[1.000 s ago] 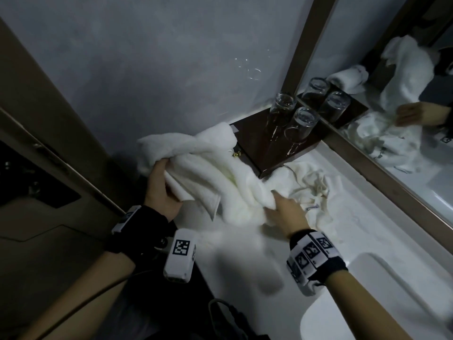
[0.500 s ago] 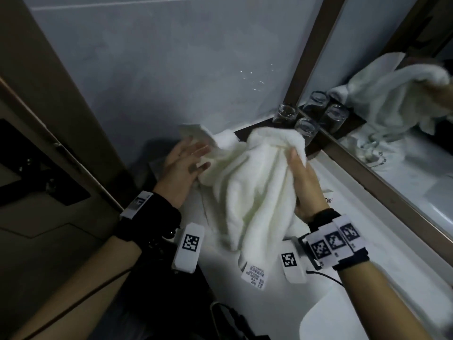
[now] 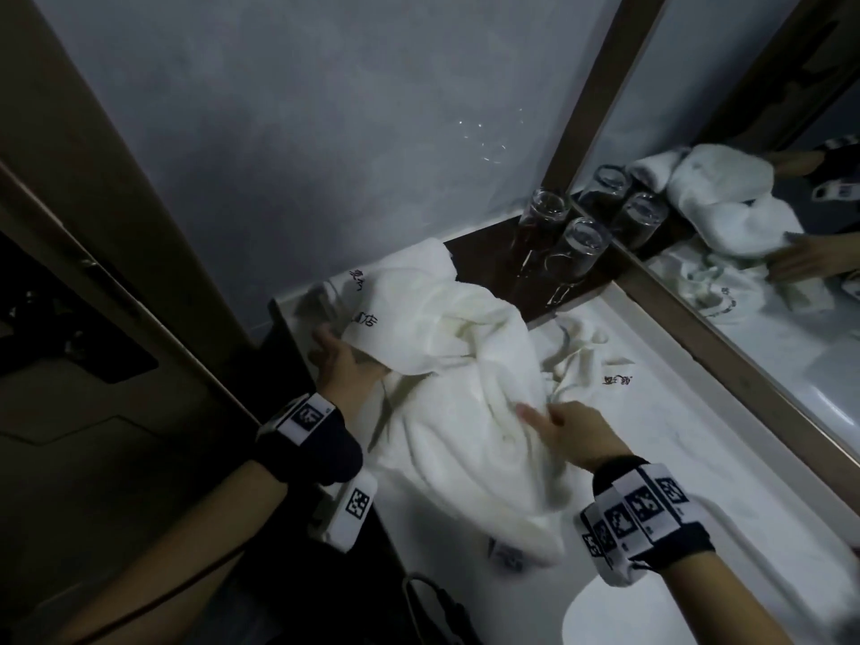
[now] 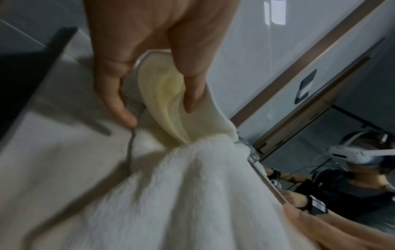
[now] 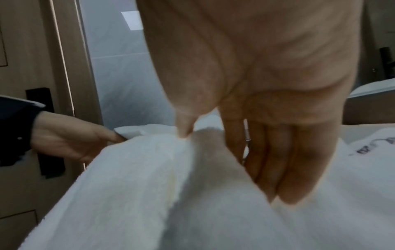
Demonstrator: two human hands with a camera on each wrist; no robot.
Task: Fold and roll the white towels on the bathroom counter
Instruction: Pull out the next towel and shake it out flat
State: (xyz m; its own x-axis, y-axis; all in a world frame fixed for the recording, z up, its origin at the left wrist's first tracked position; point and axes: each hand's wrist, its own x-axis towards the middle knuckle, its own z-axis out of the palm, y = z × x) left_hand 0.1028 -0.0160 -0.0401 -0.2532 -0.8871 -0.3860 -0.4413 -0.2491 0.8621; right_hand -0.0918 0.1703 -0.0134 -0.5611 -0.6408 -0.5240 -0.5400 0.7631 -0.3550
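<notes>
The head view is dim and grey, dark toward its left and bottom edges, with straight lines bowed by the wide lens. Beneath the fingers the towel is the brightest patch, throwing soft shadows onto the counter. Both wrist views are smeared with motion blur, the towel's pile soft and unfocused.

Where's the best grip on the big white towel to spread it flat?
Grip the big white towel at its hem corners: the far-left corner beside the left hand, and the near corner by the care label, coming from the counter's front edge. The middle is bunched; the hems are the only straight edges.
</notes>
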